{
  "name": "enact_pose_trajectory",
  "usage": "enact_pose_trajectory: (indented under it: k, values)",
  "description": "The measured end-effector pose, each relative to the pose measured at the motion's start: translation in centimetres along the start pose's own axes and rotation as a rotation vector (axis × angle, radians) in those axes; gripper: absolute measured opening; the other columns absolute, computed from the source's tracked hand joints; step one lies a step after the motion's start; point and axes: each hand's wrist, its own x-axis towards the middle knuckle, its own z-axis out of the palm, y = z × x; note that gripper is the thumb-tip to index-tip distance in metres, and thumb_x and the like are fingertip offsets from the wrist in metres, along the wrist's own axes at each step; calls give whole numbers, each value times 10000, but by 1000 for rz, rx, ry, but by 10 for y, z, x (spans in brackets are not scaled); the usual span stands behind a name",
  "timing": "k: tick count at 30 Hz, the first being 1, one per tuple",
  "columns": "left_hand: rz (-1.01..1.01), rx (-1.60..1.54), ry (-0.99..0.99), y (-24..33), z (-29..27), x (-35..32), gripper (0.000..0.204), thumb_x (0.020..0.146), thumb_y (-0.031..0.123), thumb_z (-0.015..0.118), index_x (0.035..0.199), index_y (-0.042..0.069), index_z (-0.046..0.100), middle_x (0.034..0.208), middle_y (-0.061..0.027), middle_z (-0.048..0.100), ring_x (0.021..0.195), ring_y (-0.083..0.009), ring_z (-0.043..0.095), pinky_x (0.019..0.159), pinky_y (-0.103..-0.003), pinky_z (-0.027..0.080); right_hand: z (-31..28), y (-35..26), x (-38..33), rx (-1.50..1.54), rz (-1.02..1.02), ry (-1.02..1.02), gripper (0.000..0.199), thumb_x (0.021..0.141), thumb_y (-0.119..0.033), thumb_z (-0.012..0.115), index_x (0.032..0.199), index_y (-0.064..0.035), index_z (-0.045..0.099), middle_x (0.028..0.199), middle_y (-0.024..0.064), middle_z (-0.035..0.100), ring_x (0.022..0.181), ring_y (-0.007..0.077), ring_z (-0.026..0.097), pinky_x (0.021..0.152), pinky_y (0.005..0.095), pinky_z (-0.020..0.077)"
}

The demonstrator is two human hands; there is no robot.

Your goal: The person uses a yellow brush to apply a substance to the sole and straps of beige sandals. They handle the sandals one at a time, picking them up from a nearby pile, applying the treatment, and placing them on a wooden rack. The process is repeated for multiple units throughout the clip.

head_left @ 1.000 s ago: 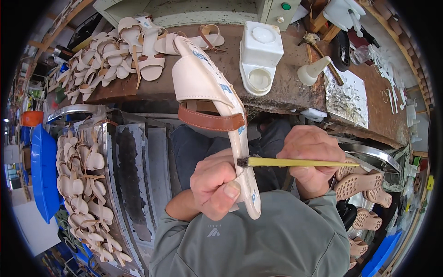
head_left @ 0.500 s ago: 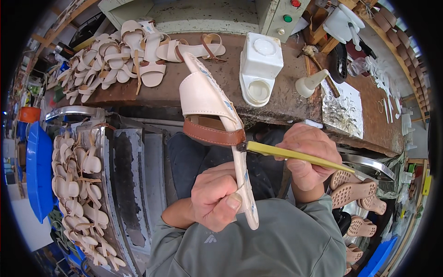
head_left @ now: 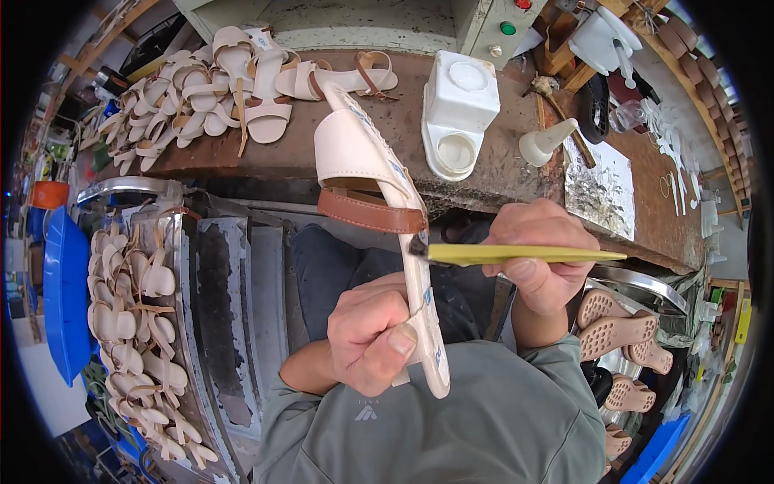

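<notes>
The sandal [head_left: 383, 215] sticks out past the left hand [head_left: 375, 335] gripping it; the right hand [head_left: 550, 230] pinches a brush [head_left: 476, 255] at its edge. Blue print [head_left: 398, 170] shows inside.

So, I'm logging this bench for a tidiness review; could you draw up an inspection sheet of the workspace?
Surface: brown bench, worn and stained; spotted white sheet on its right.
Things in hand: cream sandal with brown strap; yellow-handled brush, dark bristles at the sandal's edge.
Clutter: heaped sandals on the bench's left; white container and cone-shaped bottle farther right.
Left hand: closed around the sandal's lower part.
Right hand: holds the brush handle.
Cables: none clearly made out.
Surroundings: piled sandals and blue tray at left; tan soles at right; pale green cabinet behind.
</notes>
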Motion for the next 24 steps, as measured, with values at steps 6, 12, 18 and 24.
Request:
enact_pose_trajectory:
  k: [6, 12, 18, 24]
  values:
    - [-147, -26, 5, 2, -12, -8, 353, 857, 276, 522, 640, 8, 451, 720, -198, 612, 575, -221, 574, 516, -341, 464, -1, 4, -9, 151, -17, -122, 139, 693, -32, 710, 783, 52, 646, 687, 145, 641, 552, 219, 600, 494, 287, 474]
    - [-156, -337, 137, -3, -14, -10, 319, 790, 230, 513, 556, 21, 462, 625, -143, 603, 542, -231, 560, 530, -335, 446, 6, -2, -19, 143, 51, -180, 124, 689, -16, 695, 784, 50, 651, 696, 144, 646, 541, 219, 602, 489, 288, 477]
    - [-103, -690, 114, -11, -19, -20, 302, 693, 227, 551, 520, -20, 552, 720, -206, 639, 648, -299, 615, 619, -372, 484, 9, -3, 22, 121, 206, 35, 174, 785, -132, 643, 772, 38, 607, 659, 106, 602, 470, 132, 525, 423, 243, 410]
    - [29, -859, 51, -10, -14, -16, 267, 680, 201, 546, 605, -49, 602, 882, -252, 640, 804, -339, 628, 706, -387, 507, 10, 12, 74, 86, 169, 76, 150, 818, -120, 644, 871, 21, 647, 694, 35, 623, 525, 52, 525, 443, 189, 402]
